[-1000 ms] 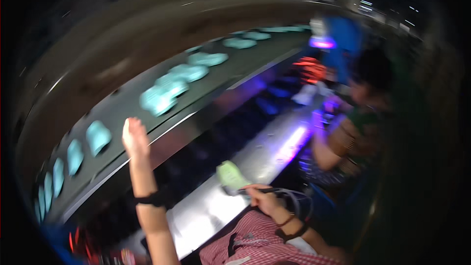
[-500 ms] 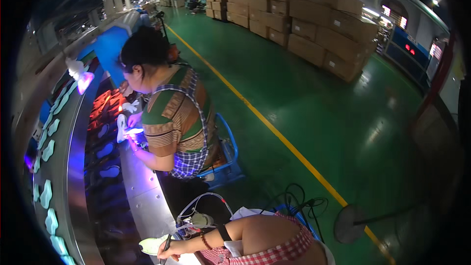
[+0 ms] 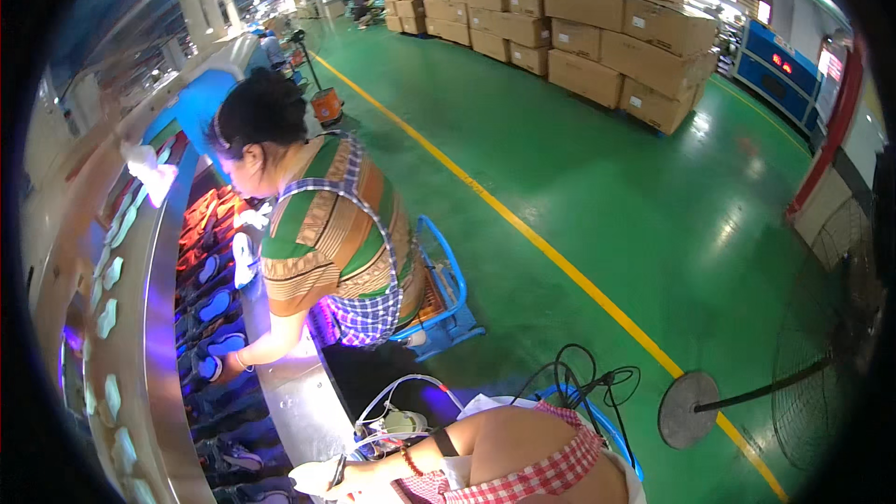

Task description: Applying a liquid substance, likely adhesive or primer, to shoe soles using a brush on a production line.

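Head view: at the bottom edge, left of centre, a dark slim tool (image 3: 337,472) stands tilted in the person's right hand (image 3: 355,483), the fingers closed around its shaft. Just left of that hand lies a pale piece (image 3: 308,477), so washed out by glare that its outline is hard to tell. The left hand is out of the frame. A beaded bracelet (image 3: 409,460) circles the right wrist. Above the hand, a metal bench (image 3: 297,406) runs toward the upper left, bordered on its left by a row of dark shoes (image 3: 233,455). At left centre, a co-worker's hand (image 3: 230,366) reaches among them. Farther left, pale soles (image 3: 112,397) line a conveyor. Cardboard boxes (image 3: 579,33) fill the upper middle; a round stand base (image 3: 689,409) sits at lower right.
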`<state>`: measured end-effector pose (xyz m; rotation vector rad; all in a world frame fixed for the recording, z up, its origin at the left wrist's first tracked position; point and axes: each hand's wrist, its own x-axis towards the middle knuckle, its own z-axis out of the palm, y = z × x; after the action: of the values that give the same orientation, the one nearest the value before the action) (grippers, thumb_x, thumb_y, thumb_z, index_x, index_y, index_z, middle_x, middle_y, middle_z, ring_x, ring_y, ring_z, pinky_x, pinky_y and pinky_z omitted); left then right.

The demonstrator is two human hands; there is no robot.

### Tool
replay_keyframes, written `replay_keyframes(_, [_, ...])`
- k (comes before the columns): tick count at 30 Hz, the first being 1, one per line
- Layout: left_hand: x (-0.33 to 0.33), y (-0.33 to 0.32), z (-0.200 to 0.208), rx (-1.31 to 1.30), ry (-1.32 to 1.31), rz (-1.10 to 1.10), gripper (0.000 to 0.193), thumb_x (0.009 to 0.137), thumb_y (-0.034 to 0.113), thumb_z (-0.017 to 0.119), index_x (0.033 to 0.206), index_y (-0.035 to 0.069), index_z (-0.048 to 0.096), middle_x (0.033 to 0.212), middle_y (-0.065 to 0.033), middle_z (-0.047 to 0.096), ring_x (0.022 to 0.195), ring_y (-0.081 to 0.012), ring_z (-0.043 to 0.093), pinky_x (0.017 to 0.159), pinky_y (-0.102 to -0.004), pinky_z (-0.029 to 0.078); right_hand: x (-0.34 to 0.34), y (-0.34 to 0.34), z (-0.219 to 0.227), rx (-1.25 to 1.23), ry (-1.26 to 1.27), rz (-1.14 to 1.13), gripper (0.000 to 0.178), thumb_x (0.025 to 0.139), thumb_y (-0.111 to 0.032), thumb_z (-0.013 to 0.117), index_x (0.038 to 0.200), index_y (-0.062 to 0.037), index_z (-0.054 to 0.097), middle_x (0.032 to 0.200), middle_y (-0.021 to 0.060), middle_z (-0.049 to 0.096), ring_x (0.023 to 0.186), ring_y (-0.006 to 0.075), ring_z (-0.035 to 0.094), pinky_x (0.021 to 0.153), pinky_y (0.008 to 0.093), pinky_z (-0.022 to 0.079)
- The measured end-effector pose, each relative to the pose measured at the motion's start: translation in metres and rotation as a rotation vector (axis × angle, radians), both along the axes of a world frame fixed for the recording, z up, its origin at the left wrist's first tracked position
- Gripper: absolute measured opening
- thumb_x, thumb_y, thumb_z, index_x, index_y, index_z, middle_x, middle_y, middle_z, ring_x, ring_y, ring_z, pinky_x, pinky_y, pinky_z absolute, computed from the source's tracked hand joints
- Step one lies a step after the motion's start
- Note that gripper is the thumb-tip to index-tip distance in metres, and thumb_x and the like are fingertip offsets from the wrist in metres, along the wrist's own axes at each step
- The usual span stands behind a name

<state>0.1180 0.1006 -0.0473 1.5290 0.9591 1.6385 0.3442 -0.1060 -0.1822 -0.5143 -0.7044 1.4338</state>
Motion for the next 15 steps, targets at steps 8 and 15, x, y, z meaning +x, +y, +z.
replay_keyframes(8, [-0.05, -0.072, -0.042, -0.28, -0.701, -0.542, 0.052, 0.077, 0.018, 0.058, 0.121, -0.004, 0.042, 0.117, -0.0222, 0.048, 0.108, -0.0324, 0.048, 0.095, -0.041, 0.036, 0.004, -0.001, 0.007, -0.117, 0.328, -0.068, 0.025, 0.079, -0.005, 0.054, 0.104, -0.0003, 0.059, 0.092, 0.0061, 0.064, 0.086, 0.0157, 0.06, 0.076, 0.0272, 0.047])
replay_keyframes(15, [-0.014, -0.196, -0.084, -0.609, -0.645, -0.738, 0.069, 0.078, 0.046, 0.052, 0.128, 0.001, 0.035, 0.124, -0.019, 0.044, 0.105, -0.0359, 0.049, 0.093, -0.0527, 0.036, 0.036, -0.027, 0.029, 0.107, -0.423, -0.231, 0.02, 0.076, -0.004, 0.057, 0.095, 0.0016, 0.062, 0.086, 0.0072, 0.064, 0.076, 0.0125, 0.059, 0.07, 0.0233, 0.047])
